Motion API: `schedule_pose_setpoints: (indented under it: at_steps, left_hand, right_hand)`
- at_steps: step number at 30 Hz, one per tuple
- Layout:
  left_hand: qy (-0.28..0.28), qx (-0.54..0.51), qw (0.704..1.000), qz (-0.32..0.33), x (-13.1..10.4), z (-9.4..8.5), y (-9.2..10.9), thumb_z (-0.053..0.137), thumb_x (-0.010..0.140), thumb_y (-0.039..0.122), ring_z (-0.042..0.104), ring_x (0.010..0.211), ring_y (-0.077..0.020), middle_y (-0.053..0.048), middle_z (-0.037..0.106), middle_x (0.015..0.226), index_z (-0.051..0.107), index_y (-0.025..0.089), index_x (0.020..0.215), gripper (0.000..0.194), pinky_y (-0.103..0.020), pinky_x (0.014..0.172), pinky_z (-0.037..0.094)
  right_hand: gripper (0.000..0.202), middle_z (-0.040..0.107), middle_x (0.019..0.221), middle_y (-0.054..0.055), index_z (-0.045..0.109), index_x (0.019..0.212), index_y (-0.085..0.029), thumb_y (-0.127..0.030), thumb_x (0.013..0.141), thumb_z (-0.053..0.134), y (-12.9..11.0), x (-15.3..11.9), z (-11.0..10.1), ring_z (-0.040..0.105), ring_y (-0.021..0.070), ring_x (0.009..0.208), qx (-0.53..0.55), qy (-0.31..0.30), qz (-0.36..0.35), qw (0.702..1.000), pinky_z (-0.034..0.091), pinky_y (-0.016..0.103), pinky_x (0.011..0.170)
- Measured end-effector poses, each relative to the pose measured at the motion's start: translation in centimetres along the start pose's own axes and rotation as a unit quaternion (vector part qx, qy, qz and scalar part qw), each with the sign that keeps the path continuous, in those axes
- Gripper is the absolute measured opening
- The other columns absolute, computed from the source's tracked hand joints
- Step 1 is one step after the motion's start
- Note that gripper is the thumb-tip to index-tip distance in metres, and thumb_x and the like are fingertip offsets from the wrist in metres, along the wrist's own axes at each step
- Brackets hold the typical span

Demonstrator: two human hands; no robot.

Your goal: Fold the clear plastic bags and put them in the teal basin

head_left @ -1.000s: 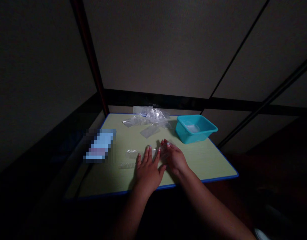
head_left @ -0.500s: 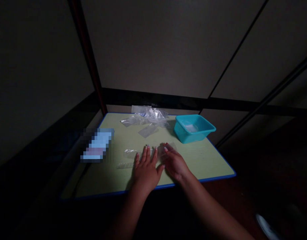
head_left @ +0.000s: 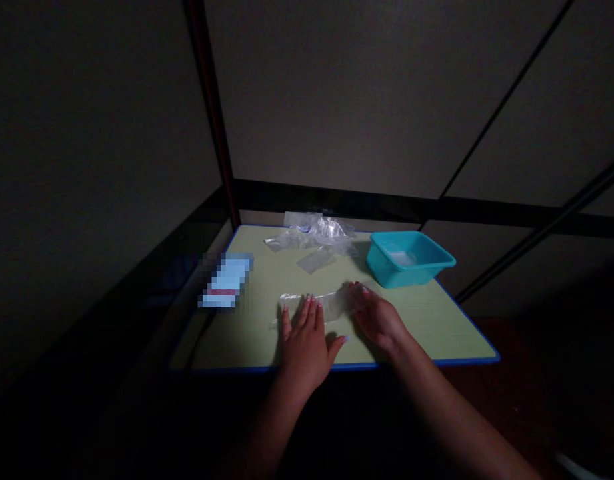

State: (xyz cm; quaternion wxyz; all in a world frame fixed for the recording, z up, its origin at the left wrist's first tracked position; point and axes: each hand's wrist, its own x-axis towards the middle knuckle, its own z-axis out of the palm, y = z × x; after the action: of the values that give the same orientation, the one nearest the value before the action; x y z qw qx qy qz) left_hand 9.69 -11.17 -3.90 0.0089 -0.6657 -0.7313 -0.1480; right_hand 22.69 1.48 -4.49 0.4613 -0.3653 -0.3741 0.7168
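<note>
A clear plastic bag (head_left: 335,307) lies lengthwise near the front of the small table (head_left: 417,327). My left hand (head_left: 309,343) rests flat on it with the fingers spread and the thumb out to the right. At the bag's right end, my right hand (head_left: 379,317) has its thumb and fingers closed on the plastic, raising that end slightly. Part of the bag is hidden under my left fingers. Another piece of clear plastic seems to show at its lower left edge, too faint to make out fully.
Several crumpled clear bags (head_left: 331,228) are heaped at the table's back edge, and a flat clear bag (head_left: 315,260) lies before them. A turquoise basin (head_left: 407,270) with something pale inside stands at the back right. A blurred-out bright rectangle (head_left: 227,280) is on the left.
The view has shifted, so everything sits farther right. My right hand has drawn away from my left, and the bag now stretches out between them. My left hand stays flat.
</note>
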Motion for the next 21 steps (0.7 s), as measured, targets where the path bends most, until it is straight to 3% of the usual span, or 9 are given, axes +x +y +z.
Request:
schedule_pose_setpoints:
  at_steps: [10, 16, 21]
  left_hand:
    - [-0.058, -0.033, 0.998, 0.005, 1.8, -0.1, 1.5, 0.015, 0.090, 0.063, 0.018, 0.143, -0.0254, -0.014, 0.026, 0.152, 0.032, 0.007, 0.144, 0.080, -0.054, 0.116, 0.006]
    - [-0.067, -0.036, 0.997, 0.001, 2.2, 0.1, 1.9, 0.013, 0.090, 0.064, 0.015, 0.144, -0.0241, -0.015, 0.025, 0.152, 0.032, 0.005, 0.144, 0.082, -0.052, 0.116, 0.003]
    - [-0.045, -0.039, 0.998, 0.007, 1.8, 0.0, 1.9, 0.020, 0.093, 0.058, 0.014, 0.144, -0.0239, -0.014, 0.029, 0.151, 0.033, 0.006, 0.143, 0.074, -0.053, 0.116, 0.006]
  right_hand:
    - [0.020, 0.072, 0.096, 0.004, 0.068, 0.090, -0.023, -0.035, 0.075, 0.064, -1.4, -0.1, -1.0, 0.065, 0.0230, 0.098, -0.086, 0.013, -0.031, 0.996, 0.048, 0.040, 0.093]
    - [0.037, 0.071, 0.106, 0.006, 0.066, 0.103, -0.021, -0.041, 0.072, 0.063, -1.7, -0.2, 1.1, 0.058, 0.0266, 0.113, -0.160, 0.044, -0.077, 0.983, 0.039, 0.046, 0.102]
    - [0.037, 0.064, 0.121, 0.007, 0.068, 0.107, -0.021, -0.040, 0.079, 0.055, -1.4, -0.2, 3.8, 0.047, 0.0280, 0.126, -0.292, 0.018, -0.125, 0.948, 0.029, 0.049, 0.110]
